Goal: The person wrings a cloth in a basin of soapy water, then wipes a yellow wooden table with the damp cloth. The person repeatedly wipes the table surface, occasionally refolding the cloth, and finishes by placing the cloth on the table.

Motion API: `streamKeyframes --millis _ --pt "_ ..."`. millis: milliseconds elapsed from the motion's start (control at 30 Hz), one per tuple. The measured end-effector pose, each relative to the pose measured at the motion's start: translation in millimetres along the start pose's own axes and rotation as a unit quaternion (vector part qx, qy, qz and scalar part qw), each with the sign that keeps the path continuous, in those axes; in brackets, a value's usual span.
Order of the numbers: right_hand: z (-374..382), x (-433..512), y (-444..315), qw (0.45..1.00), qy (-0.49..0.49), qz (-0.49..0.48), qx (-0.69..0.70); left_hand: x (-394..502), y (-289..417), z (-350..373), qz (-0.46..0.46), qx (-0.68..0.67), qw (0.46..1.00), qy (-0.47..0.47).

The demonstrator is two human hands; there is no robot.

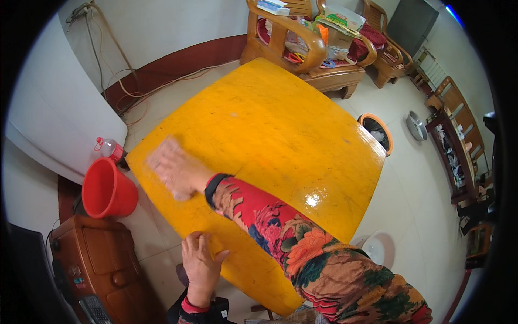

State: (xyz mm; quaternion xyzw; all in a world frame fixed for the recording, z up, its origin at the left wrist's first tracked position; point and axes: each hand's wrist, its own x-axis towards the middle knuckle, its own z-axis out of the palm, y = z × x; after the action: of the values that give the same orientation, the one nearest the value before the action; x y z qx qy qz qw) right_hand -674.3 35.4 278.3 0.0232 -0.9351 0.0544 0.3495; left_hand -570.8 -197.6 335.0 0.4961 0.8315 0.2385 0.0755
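A yellow tabletop [259,121] with fine scratches fills the middle of the view, its surface shiny near the right side. My right hand [178,170], blurred, lies flat towards the table's left corner. Under and around its fingers is a pale pinkish cloth [156,156], pressed to the tabletop; its exact outline is blurred. The right arm, in a floral sleeve [283,235], stretches across the near part of the table. My left hand [200,263] rests on the table's near-left edge, thumb apart from the fingers, with nothing held in it.
Left of the table stand a red bucket [109,190], a plastic bottle [109,148] and a wooden cabinet [101,263]. A loaded wooden armchair [291,36] adjoins the far edge. At right are a lined waste bin [378,131], a pale basin [378,249] and a metal basin [417,125].
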Motion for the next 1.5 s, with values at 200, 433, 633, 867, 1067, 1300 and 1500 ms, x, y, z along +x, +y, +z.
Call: streamKeyframes --millis 200,433,633,867,1067,1300,1500 --pt "-104 -97 187 0.952 -0.141 0.222 -0.154 5 4 1 -0.007 0.008 1.000 -0.006" --pt "-272 -310 259 0.844 -0.124 0.347 -0.389 8 8 1 -0.022 0.025 0.999 -0.025" --pt "-338 -399 248 0.714 -0.218 0.502 -0.437 8 6 6 -0.028 0.043 0.998 -0.031" --pt "-233 -295 281 0.827 -0.049 0.464 -0.313 16 7 5 -0.039 0.062 0.996 -0.042" --pt "-298 -321 247 0.786 -0.173 0.461 -0.374 17 7 3 -0.058 0.051 0.996 -0.048" --pt "-344 -407 215 0.673 -0.193 0.559 -0.443 13 -1 3 0.003 0.017 1.000 -0.012" --pt "-323 -426 186 0.634 -0.038 0.593 -0.495 6 -7 7 0.040 0.017 0.999 0.017"
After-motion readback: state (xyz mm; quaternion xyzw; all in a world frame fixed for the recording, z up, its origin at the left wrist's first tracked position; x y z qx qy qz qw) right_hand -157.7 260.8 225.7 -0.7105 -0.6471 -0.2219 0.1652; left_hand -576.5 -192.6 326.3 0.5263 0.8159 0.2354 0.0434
